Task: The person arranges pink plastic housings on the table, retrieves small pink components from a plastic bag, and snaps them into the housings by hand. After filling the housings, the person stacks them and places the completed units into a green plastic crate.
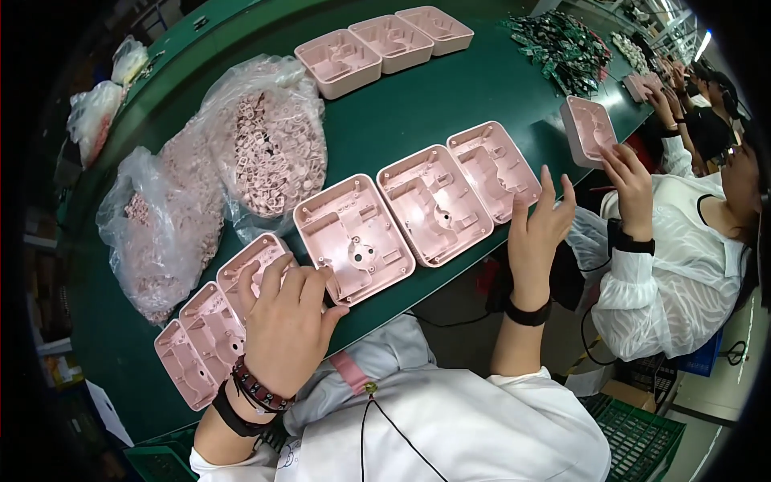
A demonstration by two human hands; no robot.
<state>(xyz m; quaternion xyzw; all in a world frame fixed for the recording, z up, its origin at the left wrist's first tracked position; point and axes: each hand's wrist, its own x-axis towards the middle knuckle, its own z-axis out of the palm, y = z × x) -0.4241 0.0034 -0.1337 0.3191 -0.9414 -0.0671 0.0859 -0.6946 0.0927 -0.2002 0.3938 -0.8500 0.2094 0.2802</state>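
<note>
My left hand (289, 313) lies palm down over the rim of a pink plastic housing (229, 269). Its fingers are bent a little and apart, and the thumb points toward the near corner of a larger pink housing (377, 229). Whether the fingertips press on anything is hidden. My right hand (540, 241), fingers spread, is beside the right end of the middle row, its thumb close to the rim of the end housing (498, 173). Between these two stands another open-topped housing (434, 201). Screw posts, ribs and holes show inside them.
Clear bags of small pink parts (277, 153) lie at the left on the green table (450, 88). Three pink housings (385, 48) stand at the back, near a heap of green circuit boards (558, 48). At right, a co-worker's hand (630, 189) touches a housing (590, 132).
</note>
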